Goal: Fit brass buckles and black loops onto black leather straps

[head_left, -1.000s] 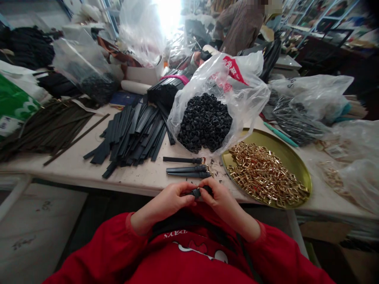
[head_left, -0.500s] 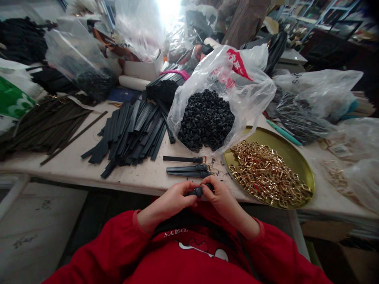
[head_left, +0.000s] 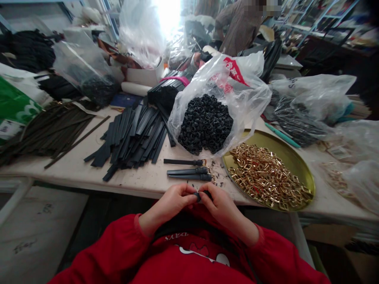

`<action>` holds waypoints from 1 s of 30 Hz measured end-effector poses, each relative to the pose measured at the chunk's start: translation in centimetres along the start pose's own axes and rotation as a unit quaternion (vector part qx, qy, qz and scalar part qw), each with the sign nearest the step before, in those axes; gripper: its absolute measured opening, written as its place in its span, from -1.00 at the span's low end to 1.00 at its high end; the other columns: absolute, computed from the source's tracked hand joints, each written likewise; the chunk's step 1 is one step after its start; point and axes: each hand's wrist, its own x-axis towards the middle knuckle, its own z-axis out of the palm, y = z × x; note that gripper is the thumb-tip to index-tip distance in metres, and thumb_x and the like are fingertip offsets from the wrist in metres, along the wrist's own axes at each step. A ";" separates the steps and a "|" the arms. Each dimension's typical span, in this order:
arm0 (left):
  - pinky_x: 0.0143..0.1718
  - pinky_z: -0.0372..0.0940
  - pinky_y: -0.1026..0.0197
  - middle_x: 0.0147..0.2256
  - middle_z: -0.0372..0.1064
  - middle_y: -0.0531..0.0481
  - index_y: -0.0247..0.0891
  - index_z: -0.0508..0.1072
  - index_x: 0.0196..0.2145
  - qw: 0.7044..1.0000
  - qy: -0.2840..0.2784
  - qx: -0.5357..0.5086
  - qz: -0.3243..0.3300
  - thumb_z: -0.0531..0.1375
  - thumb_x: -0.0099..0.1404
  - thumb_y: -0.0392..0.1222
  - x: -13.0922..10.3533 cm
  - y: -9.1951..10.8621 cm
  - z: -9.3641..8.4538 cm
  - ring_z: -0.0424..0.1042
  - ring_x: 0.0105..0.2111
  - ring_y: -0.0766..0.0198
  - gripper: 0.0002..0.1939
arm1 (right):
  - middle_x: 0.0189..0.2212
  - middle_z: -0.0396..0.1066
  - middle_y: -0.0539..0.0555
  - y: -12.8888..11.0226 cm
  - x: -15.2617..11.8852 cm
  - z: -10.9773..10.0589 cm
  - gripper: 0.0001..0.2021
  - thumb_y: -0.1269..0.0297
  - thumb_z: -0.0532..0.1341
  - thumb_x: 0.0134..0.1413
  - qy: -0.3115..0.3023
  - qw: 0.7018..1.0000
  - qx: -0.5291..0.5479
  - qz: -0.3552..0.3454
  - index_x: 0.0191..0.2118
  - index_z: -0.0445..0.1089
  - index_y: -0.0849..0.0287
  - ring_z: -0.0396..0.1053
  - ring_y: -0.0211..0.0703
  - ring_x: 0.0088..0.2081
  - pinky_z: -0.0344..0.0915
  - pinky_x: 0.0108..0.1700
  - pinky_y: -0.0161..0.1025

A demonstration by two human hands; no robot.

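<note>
My left hand (head_left: 173,199) and my right hand (head_left: 216,203) meet just in front of my chest, at the table's near edge. Both pinch a small black strap piece (head_left: 199,195) between the fingertips; most of it is hidden by my fingers. Just beyond my hands lie three finished black straps (head_left: 189,172) with gold buckles. A round gold tray (head_left: 296,156) heaped with gold buckles (head_left: 265,177) sits to the right. An open clear bag (head_left: 251,98) full of black loops (head_left: 205,122) stands behind the straps.
A pile of flat black straps (head_left: 133,136) lies left of centre, and thinner dark strips (head_left: 47,132) further left. Several plastic bags (head_left: 310,102) crowd the right and back. A person (head_left: 237,23) stands across the table. A teal pen (head_left: 281,135) lies behind the tray.
My hands stay together on the black piece, with the fingers closing further over it. The view dipped and came back up.
</note>
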 end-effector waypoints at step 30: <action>-0.45 0.14 0.33 -0.45 0.44 -0.01 -0.29 0.44 -0.39 0.899 -0.014 0.411 0.150 -0.04 0.27 -0.17 1.2 5.3 -1.9 0.37 -0.46 0.29 -0.71 | -0.38 0.42 0.08 0.8 3.6 1.0 -0.80 0.23 -0.04 0.19 0.088 0.994 0.033 -0.049 -0.23 0.28 0.15 0.37 -0.15 -0.34 0.26 -0.32 -0.25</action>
